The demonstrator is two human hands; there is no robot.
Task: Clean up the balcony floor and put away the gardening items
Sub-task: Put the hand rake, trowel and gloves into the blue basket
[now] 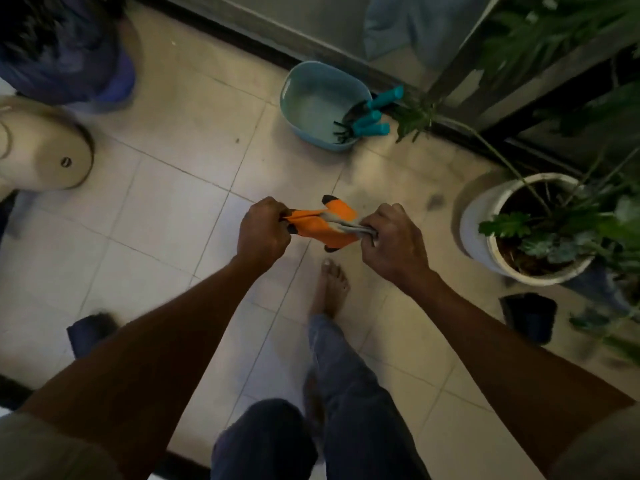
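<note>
Both arms reach forward and down from the lower corners, bare from the short sleeves, and converge toward the middle. The left hand [264,227] is a fist, knuckles up, thumb side toward 3 o'clock, gripping one end of the gloves [323,223]. The right hand [393,237], at 3 o'clock of the left and well apart from it, is also curled, fingers pinching the other end. Below, one bare foot [331,284] points to 12 o'clock, legs in dark trousers.
</note>
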